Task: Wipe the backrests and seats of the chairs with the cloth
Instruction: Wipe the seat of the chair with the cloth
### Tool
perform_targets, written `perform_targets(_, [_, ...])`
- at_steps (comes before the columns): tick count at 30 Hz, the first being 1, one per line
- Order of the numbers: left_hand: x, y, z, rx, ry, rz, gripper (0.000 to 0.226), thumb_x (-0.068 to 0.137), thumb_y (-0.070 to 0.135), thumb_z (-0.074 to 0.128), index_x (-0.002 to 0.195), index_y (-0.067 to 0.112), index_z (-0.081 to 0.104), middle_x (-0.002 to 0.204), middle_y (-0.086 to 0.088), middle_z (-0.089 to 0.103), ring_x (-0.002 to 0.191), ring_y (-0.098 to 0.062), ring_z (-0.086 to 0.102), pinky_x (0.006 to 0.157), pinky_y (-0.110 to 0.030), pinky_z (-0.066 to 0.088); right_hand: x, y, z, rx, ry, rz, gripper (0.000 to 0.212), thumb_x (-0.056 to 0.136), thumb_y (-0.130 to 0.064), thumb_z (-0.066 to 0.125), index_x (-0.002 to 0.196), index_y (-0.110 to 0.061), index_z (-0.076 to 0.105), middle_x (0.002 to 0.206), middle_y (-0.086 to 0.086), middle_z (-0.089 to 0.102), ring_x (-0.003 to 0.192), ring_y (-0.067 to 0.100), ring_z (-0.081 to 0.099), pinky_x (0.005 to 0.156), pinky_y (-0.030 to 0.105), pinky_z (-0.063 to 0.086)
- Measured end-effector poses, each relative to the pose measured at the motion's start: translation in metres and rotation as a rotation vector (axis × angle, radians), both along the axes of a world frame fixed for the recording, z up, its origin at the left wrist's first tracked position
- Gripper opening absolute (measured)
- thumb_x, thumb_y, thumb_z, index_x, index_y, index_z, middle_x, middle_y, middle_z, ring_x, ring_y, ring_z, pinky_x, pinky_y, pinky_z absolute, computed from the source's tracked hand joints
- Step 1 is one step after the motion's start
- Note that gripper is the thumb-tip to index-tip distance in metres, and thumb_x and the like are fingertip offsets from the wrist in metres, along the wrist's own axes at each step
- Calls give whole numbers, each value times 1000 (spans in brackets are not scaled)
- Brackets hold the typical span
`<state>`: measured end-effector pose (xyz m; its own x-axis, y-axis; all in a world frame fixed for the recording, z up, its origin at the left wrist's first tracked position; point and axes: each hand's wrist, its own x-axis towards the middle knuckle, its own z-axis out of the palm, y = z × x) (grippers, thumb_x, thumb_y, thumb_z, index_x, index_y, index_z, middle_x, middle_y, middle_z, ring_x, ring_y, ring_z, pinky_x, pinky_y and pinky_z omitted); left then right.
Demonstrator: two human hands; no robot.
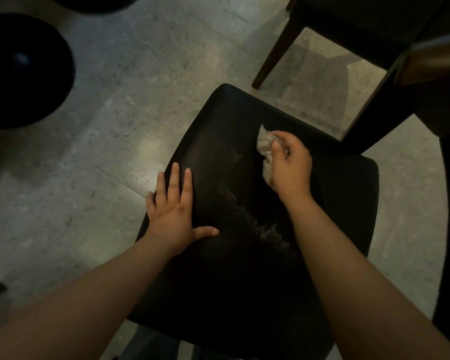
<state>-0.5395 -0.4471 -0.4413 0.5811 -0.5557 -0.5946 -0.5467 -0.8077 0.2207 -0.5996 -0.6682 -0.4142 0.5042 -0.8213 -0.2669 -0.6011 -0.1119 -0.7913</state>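
The wiping is looking partway through, by my judgement: the right hand (289,162) is gripping the crumpled pale cloth (265,148), fingers curled round it, and is pressing it onto the far side of the black chair seat (340,219). A pale band of crumbs or dust (255,224) is lying diagonally across the middle of the cushion, so this seat is not yet clean. The left hand (172,203) is lying flat on the seat's left edge, fingers straight and spread, holding nothing and seeming to be steadying the chair. No backrest is showing from here, so I cannot tell whether it is wiped; a second dark chair (348,19) is standing just beyond at the upper right, probably waiting its turn. The seat is looking smooth and slightly glossy, like leather or vinyl. The room is showing dim, with a pale speckled stone floor (102,105) all round and a large dark rounded object (24,71) sitting at the left, too dark to identify
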Motion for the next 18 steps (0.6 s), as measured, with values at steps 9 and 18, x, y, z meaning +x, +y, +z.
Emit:
perform_targets(9, [0, 2, 3, -33, 44, 21, 138, 57, 89, 54, 143, 28, -35, 140, 4, -51, 143, -30, -29, 116, -56, 3, -20, 67, -14, 80, 63, 236, 25, 95, -18, 54, 115, -30, 64, 111, -17, 57, 102, -3, 57, 86, 18, 49])
perform_targets(18, [19, 29, 10, -177, 183, 112, 130, 57, 84, 52, 147, 33, -28, 158, 6, -27, 148, -22, -15, 120, -52, 9, 20, -7, 3, -44, 31, 51, 26, 99, -18, 50, 120, -25, 63, 121, -10, 58, 106, -2, 52, 84, 12, 41])
